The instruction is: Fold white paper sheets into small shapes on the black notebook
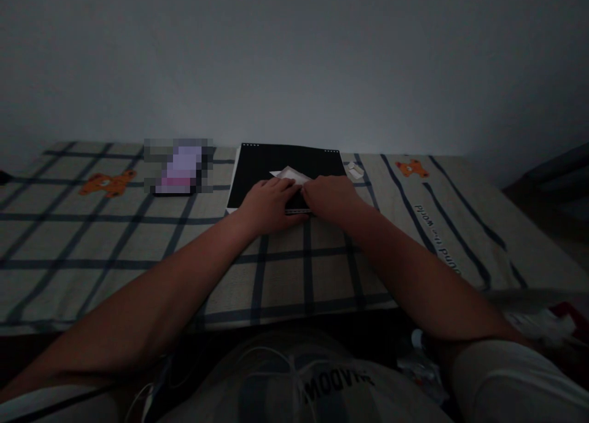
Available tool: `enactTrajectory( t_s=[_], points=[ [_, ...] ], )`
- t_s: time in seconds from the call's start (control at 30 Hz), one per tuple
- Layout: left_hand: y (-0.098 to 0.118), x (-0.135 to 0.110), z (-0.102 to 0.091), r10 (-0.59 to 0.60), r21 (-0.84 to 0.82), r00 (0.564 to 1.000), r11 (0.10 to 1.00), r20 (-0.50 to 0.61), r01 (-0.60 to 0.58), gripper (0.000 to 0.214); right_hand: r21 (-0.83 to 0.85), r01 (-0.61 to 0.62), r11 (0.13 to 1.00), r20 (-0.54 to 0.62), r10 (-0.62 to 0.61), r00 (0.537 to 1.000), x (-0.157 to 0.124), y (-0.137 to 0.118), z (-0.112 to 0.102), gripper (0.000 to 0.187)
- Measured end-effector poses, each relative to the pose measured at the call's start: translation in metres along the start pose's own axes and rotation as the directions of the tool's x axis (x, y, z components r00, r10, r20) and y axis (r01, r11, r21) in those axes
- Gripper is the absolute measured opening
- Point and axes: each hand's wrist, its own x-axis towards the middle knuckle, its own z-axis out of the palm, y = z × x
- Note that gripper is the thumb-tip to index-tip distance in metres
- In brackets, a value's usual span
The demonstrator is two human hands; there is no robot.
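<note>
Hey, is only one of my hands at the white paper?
No, the left hand and the right hand are both at the white paper, over the black pad.

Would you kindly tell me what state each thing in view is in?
White sheet of paper: folded, partly hidden by the hands.
Left hand: fingers spread over the paper.
Right hand: fingers curled at the paper.
Black rectangular pad: lying under the paper.
Purple-screened phone: lit, details blurred.
Small white scrap: creased.
Striped pale cloth: spread out.
</note>
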Motion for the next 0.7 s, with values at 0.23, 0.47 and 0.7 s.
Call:
enactTrajectory(
  t_s=[0.23, 0.47, 0.7],
  points=[
    [-0.002, 0.001, 0.002, 0.028, -0.052, 0.997, 0.998, -0.078, -0.032, 0.069, 0.039, 0.020, 0.999, -0.143, -0.015, 0.990, -0.003, 0.002, 0.002, 0.040],
    [-0.016, 0.008, 0.000, 0.132, -0.129, 0.987, 0.981, -0.096, -0.144, 0.042, 0.390, 0.137, 0.910, -0.475, 0.072, 0.877, 0.013, 0.033, 0.017, 0.040],
    [-0.027, 0.014, 0.004, 0.078, -0.198, 0.993, 0.976, -0.088, -0.094, 0.034, 0.467, 0.331, 0.820, -0.499, -0.064, 0.864, 0.040, 0.067, 0.051, 0.028]
  ],
)
